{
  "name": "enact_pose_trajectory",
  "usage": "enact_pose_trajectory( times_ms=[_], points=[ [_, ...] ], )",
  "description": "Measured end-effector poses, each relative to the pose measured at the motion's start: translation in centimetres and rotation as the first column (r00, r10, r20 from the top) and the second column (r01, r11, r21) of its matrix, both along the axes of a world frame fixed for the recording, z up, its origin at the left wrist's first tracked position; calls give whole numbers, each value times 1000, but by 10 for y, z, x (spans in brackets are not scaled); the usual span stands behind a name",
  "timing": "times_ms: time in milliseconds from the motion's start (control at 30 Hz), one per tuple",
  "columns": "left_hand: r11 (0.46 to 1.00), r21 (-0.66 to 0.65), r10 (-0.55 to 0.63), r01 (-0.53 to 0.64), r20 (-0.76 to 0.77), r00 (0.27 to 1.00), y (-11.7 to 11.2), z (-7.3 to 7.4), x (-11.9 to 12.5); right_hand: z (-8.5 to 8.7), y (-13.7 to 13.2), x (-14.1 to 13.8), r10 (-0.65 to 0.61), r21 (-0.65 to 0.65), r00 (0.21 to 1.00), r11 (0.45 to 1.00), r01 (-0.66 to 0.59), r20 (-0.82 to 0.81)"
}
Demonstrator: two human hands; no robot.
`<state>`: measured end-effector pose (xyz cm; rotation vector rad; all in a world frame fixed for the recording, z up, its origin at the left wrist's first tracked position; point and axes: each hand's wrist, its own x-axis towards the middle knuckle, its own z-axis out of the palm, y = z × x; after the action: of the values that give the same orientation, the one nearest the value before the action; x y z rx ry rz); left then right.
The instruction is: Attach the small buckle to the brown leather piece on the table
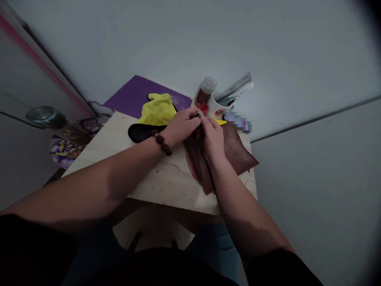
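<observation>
My left hand [181, 127], with a bead bracelet at the wrist, and my right hand [212, 139] meet over a small wooden table [154, 178]. Both hands are closed in a pinch around a small dark object [197, 115] held between the fingertips; I cannot make out what it is. Under my right hand lies a sheet of reddish-brown leather [238, 153], with a folded strip of it running toward the table's near edge. A black oval piece [139, 132] rests just left of my left hand.
A yellow cloth [157, 109] lies on a purple mat [131, 97] at the back. A white mug [218, 108] holds rulers and tools, beside a small bottle [205, 91]. A metal bowl [46, 116] sits at left. White wall behind; floor to the right.
</observation>
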<state>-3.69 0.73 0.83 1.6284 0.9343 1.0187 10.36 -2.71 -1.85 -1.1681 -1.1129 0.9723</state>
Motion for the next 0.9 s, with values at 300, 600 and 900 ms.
enact_pose_trajectory(
  times_ms=[300, 600, 900],
  points=[
    [1000, 26, 9, -9, -21, 1000, 1, -2, 0, 1, 0, 0, 3, 7, 999, 1000, -3, -44],
    [999, 47, -4, 6, -32, 999, 3, -2, -1, 0, 1, 1, -8, -10, 1000, 1000, 8, -8],
    [999, 39, 15, -13, -43, 999, 0, 1, 0, 0, 1, 1, -6, -14, 999, 1000, 6, 35]
  ],
)
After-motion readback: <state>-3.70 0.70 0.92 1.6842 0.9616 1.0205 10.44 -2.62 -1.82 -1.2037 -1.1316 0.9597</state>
